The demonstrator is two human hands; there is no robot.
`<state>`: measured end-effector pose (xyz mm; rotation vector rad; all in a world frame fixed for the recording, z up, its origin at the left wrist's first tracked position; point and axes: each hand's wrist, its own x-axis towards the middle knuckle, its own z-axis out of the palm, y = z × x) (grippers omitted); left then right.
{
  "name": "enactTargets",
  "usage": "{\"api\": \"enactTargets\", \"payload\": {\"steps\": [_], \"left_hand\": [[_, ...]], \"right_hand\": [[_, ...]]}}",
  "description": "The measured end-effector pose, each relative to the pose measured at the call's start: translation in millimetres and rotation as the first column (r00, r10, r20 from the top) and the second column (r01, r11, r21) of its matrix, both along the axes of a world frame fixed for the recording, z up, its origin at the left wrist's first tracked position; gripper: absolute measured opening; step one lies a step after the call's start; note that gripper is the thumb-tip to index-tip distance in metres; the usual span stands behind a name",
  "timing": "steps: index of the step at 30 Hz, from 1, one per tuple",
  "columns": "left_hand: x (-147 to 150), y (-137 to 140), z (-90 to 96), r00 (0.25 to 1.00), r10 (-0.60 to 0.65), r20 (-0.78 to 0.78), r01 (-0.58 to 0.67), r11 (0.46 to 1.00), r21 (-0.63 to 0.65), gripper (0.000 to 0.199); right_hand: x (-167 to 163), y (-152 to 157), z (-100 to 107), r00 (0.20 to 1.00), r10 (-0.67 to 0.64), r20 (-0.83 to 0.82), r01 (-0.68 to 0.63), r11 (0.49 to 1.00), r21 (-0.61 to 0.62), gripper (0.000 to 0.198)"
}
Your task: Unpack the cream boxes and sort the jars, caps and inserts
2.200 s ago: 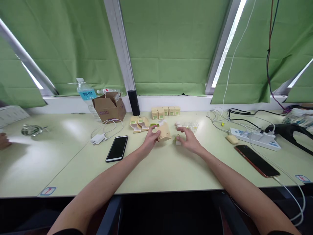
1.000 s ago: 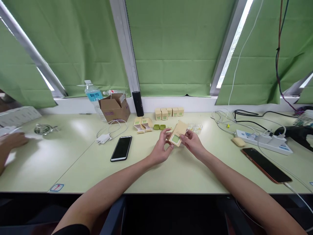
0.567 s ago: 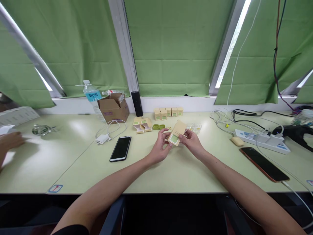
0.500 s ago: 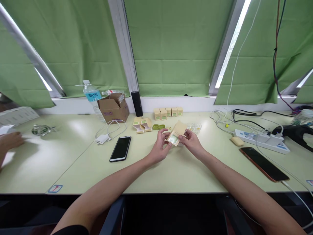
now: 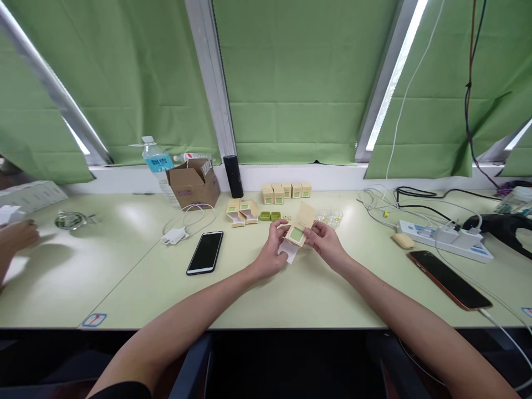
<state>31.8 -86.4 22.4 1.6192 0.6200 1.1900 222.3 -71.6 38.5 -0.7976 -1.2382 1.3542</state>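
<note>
Between my two hands is a small beige cardboard box (image 5: pixel 305 215), partly folded, with a green label or window on its face and a pale flap hanging below. My left hand (image 5: pixel 272 252) grips its left side, fingers at the edge and thumb near the flap. My right hand (image 5: pixel 326 242) pinches its right edge. Just beyond them lie two small green containers (image 5: pixel 270 215), tiny yellow pieces (image 5: pixel 286 218) and clear plastic pieces (image 5: pixel 330 217). Two opened beige boxes (image 5: pixel 241 213) lie to the left of these, and several closed beige boxes (image 5: pixel 286 192) stand at the back.
A black phone (image 5: pixel 205 253) and white charger (image 5: pixel 174 235) lie left, before a brown carton (image 5: pixel 193 185), water bottle (image 5: pixel 158 166) and black cylinder (image 5: pixel 233 176). On the right are a power strip (image 5: pixel 444 239), cables and another phone (image 5: pixel 449 279). Another person's hand (image 5: pixel 19 234) shows far left.
The box has turned slightly in my hands, and a pale flap now extends below it over my left fingers. The other person's hand has shifted a little.
</note>
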Motion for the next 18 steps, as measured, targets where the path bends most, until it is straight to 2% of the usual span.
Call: {"api": "enactTargets", "payload": {"steps": [2,5,7,10,13,18], "left_hand": [[-0.3,-1.7,1.5,0.999,0.028,-0.041,-0.026,0.999,0.029,0.075],[0.3,-4.4,4.1,0.984,0.143,-0.106,-0.135,0.987,0.084,0.068],[0.9,-5.1,5.3,0.971,0.213,-0.112,-0.199,0.972,0.123,0.061],[0.9,-4.3,5.5,0.968,0.234,-0.087,-0.219,0.963,0.158,0.051],[-0.6,-3.4,4.0,0.972,0.216,-0.097,-0.202,0.97,0.139,0.044],[-1.3,-2.2,1.4,0.95,0.278,-0.144,-0.271,0.96,0.069,0.041]], "right_hand": [[0.8,-0.3,1.2,1.0,0.0,-0.018,0.0,1.0,-0.001,0.05],[0.2,0.4,-0.4,0.999,0.022,-0.03,-0.022,1.0,-0.018,0.055],[-0.2,1.5,-2.7,0.999,0.027,-0.02,-0.028,0.999,-0.032,0.061],[1.2,3.8,-5.3,1.0,-0.001,0.014,0.001,1.0,-0.026,0.064],[3.9,6.1,-6.1,0.998,-0.055,0.037,0.055,0.998,-0.003,0.064],[4.3,7.1,-5.8,0.997,-0.072,0.025,0.073,0.997,-0.017,0.066]]}}
